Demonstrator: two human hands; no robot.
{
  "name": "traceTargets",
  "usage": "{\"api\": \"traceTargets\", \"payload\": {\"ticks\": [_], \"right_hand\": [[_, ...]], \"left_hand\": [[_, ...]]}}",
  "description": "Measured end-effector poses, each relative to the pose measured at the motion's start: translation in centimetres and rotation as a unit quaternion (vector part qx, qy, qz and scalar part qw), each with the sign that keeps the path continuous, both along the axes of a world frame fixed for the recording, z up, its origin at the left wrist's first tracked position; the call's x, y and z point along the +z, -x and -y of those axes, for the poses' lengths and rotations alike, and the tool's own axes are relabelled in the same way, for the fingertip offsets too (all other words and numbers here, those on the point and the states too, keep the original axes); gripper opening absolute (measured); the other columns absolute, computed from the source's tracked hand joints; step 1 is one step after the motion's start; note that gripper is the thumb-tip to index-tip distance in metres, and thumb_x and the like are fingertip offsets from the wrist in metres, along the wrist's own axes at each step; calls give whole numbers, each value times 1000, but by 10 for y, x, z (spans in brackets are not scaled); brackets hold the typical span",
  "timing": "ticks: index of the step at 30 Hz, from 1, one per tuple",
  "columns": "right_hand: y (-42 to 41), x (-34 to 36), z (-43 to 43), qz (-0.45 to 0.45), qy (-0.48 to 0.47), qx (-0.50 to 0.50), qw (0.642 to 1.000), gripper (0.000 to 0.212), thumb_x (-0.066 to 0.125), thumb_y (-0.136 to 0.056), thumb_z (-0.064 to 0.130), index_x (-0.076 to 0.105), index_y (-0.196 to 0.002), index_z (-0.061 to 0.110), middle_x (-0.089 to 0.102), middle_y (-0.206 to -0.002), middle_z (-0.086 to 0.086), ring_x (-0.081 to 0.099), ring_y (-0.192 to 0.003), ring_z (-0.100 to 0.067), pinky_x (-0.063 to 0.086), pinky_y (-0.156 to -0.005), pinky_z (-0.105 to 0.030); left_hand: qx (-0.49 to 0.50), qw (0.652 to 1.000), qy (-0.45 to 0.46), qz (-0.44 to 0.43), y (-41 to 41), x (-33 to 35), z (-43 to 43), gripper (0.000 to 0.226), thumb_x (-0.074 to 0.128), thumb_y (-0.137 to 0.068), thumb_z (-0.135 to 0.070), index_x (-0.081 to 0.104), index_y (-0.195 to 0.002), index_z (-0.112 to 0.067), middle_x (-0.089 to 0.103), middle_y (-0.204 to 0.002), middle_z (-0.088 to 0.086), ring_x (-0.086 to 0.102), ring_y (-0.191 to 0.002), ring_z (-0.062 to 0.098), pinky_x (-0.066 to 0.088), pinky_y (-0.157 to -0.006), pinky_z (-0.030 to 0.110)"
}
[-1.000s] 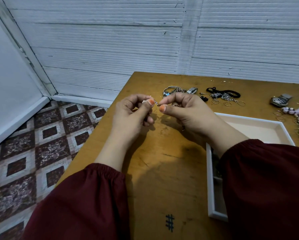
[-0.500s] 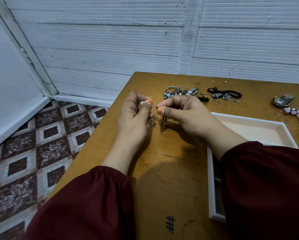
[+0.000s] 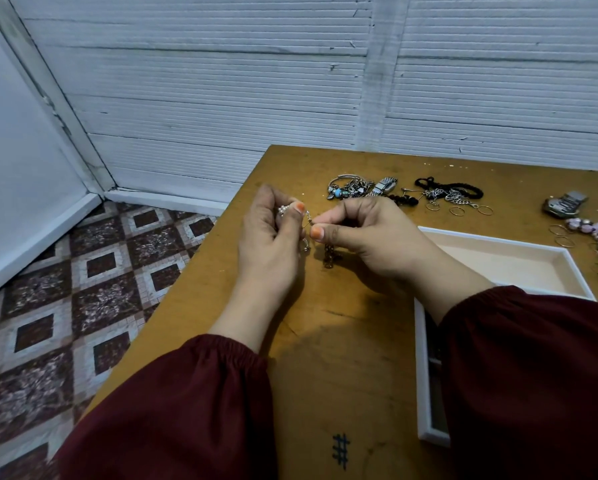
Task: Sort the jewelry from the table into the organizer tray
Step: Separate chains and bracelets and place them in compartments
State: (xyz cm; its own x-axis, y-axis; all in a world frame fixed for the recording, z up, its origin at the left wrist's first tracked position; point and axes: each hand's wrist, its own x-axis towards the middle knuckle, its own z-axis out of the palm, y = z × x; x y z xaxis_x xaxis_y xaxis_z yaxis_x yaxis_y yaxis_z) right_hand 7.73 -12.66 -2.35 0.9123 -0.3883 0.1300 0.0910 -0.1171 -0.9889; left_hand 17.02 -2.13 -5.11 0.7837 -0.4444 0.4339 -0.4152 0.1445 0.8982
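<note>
**Sorting Hardly Begun, One Chain in Both Hands**

Worked at a wooden desk (image 3: 342,341) pushed against a white ribbed wall (image 3: 221,98). Had the white organizer tray (image 3: 419,375) on the desk's right side, with only bare lining showing in its big far compartment. Could not tell what lay in the near compartments, which were mostly hidden under the right sleeve (image 3: 532,375), beyond something dark.

Held both hands just left of the tray, each closed in a pinch on the same piece. Curled the left hand (image 3: 269,244) round its pearly end, thumb pressed on top. Pinched with the right hand (image 3: 370,237) between thumb and forefinger, thumbs almost touching.

Counted plenty left unsorted along the far edge:
- a heap of bangles (image 3: 349,188) with a metal watch band
- a black cord necklace (image 3: 456,190) tangled with silver links
- a watch (image 3: 564,204)
- a pink beaded piece (image 3: 591,225) at the right border

Stretched the fine chain (image 3: 308,218) taut between the two pinches, clear of the tray, with a darker beaded length hanging below the right hand toward the desk. Looked, as a guess, to be working a clasp or a tangle before dropping it in.

Noted several loose thin rings (image 3: 458,211) lying beside the necklace and the pink piece, none yet in the tray. Judged the task at an early stage.
</note>
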Motion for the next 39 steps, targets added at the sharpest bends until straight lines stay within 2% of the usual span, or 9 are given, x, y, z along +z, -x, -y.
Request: {"api": "traceTargets", "payload": {"ticks": [8, 11, 16, 21, 26, 30, 33, 36, 39], "right_hand": [[0, -2, -2, -18, -50, 31, 998, 9, 67, -76, -5, 63, -75, 3, 64, -73, -13, 58, -66, -23, 56, -64, -31], [0, -4, -1, -22, -47, 41, 998, 10, 72, -66, 5, 64, -72, 7, 65, -73, -11, 59, -66, -23, 55, -69, -37], [3, -2, 2, -16, -64, 53, 996, 12, 71, -64, 6, 64, -74, 6, 67, -66, -2, 62, -63, -18, 53, -64, -32], [2, -1, 3, -17, -76, 36, 996, 9, 71, -62, 11, 66, -69, 12, 68, -64, -1, 60, -61, -15, 47, -68, -34], [1, 0, 1, -27, -34, -20, 999, 8, 70, -75, 4, 63, -77, 8, 58, -70, -17, 44, -68, -26, 38, -60, -30], [-1, 1, 0, -31, -7, -43, 999, 12, 63, -85, -2, 61, -79, 8, 54, -82, -23, 45, -80, -31, 35, -71, -42], [-2, 2, -2, -33, 11, -60, 998, 14, 62, -86, -1, 61, -77, 11, 54, -81, -20, 46, -80, -28, 38, -67, -38], [-2, 3, -1, -41, 1, -54, 998, 16, 59, -88, 0, 58, -77, 11, 49, -80, -18, 42, -78, -26, 32, -57, -29], [-2, 3, 0, -50, -15, -28, 998, 17, 58, -89, 0, 58, -77, 11, 46, -76, -15, 35, -66, -23, 31, -57, -27]], "left_hand": [[3, 999, -2, 31, 1, -1, -1, 13, 52, -88, -23, 47, -76, -27, 48, -59, -2, 41, -51, 15, 35, -50, 33], [5, 999, -11, 47, 2, 0, -2, 12, 52, -88, -24, 47, -78, -26, 47, -64, -1, 43, -57, 14, 37, -52, 34], [14, 998, -3, 63, 3, 1, -1, 14, 52, -88, -20, 46, -78, -28, 47, -62, -7, 43, -55, 9, 37, -52, 31], [32, 998, 3, 55, 4, 1, 0, 12, 52, -89, -22, 47, -79, -27, 52, -63, 4, 48, -55, 17, 40, -51, 37], [8, 1000, 2, 3, 3, 2, 1, 21, 55, -93, -10, 49, -79, -25, 52, -59, -3, 45, -47, 4, 37, -48, 24], [-8, 999, 11, -31, 4, 3, 2, 24, 54, -94, -5, 49, -80, -23, 52, -58, -1, 45, -43, 0, 36, -44, 18], [-8, 999, 12, -40, 3, 2, 3, 22, 54, -94, -5, 50, -80, -22, 52, -56, -3, 45, -42, 1, 36, -44, 18], [-11, 999, 17, -45, 2, 1, 3, 20, 55, -93, -9, 51, -80, -23, 53, -55, -7, 47, -45, 4, 37, -47, 22], [-12, 999, 13, -49, 4, 2, 3, 20, 54, -94, -6, 51, -81, -21, 52, -56, -4, 46, -43, 3, 37, -45, 19]]}}
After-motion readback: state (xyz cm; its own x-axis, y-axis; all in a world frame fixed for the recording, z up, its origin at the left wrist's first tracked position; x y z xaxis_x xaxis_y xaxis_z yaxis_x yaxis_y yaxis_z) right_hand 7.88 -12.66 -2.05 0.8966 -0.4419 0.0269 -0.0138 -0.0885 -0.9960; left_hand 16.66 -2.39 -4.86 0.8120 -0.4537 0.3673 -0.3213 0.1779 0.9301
